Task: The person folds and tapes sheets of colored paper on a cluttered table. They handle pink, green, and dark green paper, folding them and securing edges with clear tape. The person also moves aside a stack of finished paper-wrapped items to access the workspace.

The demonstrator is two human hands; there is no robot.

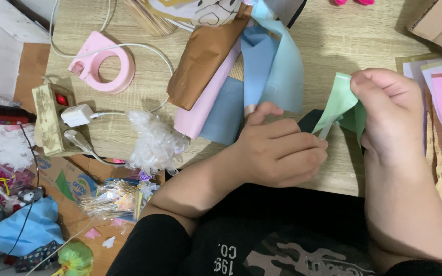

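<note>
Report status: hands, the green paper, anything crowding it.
Both hands pinch green paper: right hand at top, left hand at lower tip. Paper lifted off table. Coloured sheets lie close behind.

One head-worn camera looks steeply down, close over the wooden tabletop point(333, 46), with the left hand point(277, 151) and right hand point(390, 110) filling the lower centre and right.

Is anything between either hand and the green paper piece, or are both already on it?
Nothing visible stands between them. The right hand pinches the green paper piece at its upper edge, and the left hand meets its lower tip beside a dark object. The blue sheets lie apart, further back.
</note>
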